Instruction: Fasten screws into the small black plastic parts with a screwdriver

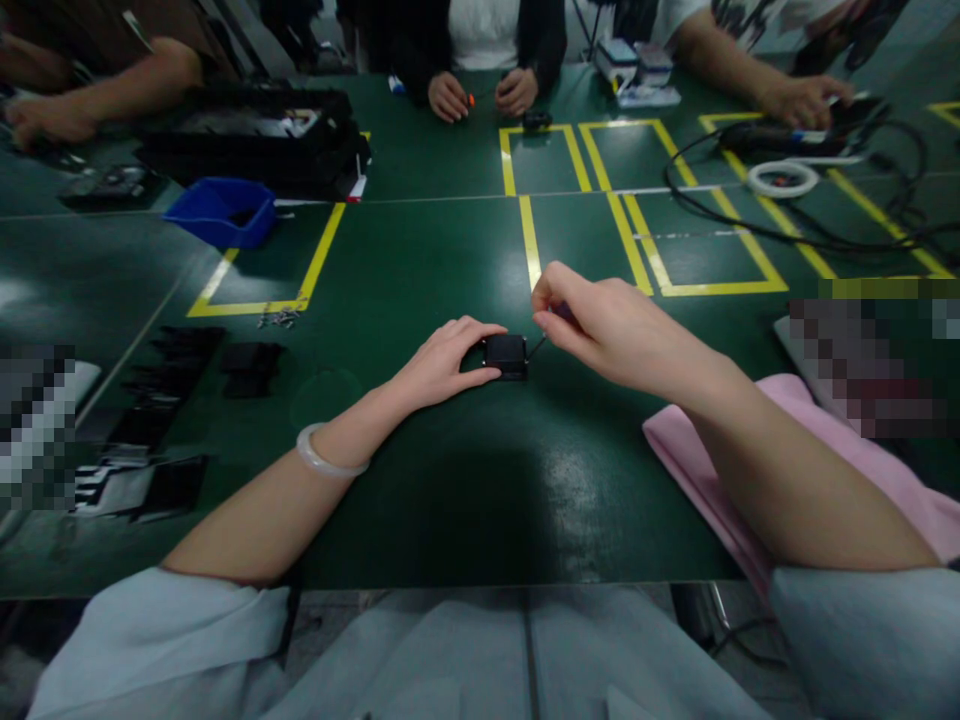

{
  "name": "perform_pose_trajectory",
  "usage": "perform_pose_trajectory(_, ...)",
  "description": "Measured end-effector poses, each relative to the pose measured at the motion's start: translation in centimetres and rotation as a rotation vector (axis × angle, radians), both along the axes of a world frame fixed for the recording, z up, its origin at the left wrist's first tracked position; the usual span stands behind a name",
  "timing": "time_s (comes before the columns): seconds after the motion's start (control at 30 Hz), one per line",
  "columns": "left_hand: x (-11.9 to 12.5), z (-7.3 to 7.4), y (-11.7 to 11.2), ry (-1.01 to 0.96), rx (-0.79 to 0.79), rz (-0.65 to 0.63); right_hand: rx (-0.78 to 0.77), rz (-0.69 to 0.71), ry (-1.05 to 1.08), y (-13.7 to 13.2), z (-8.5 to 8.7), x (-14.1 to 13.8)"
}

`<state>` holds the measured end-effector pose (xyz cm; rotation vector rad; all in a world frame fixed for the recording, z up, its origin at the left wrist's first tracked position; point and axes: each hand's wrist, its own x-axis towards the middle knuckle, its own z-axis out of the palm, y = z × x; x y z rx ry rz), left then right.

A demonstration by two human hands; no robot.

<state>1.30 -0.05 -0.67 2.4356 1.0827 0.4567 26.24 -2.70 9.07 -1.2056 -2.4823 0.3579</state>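
On the green table, a small black rectangular box [506, 355] lies in front of me. My left hand [454, 358] holds it from the left, thumb along the near edge and fingers on the far edge. In my right hand [581, 318] is a thin screwdriver [537, 348], its handle mostly hidden by the curled fingers. The slim shaft slants down to the right side of the box, where its tip touches or nearly touches the corner.
Small screws [281, 317] lie scattered to the left, near black parts [251, 368] and a blue bin [225, 210]. A pink cloth [679, 445] lies under my right forearm. Across the table are black trays [247, 150], coiled cables [784, 180] and other people's hands [517, 92].
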Motion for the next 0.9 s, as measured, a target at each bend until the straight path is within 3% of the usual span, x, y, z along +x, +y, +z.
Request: perform_pose_trajectory(0.9, -0.02, 0.1, -0.08, -0.007, -0.005, -0.007, 0.003, -0.004, 0.003, 0.07, 0.18, -0.04)
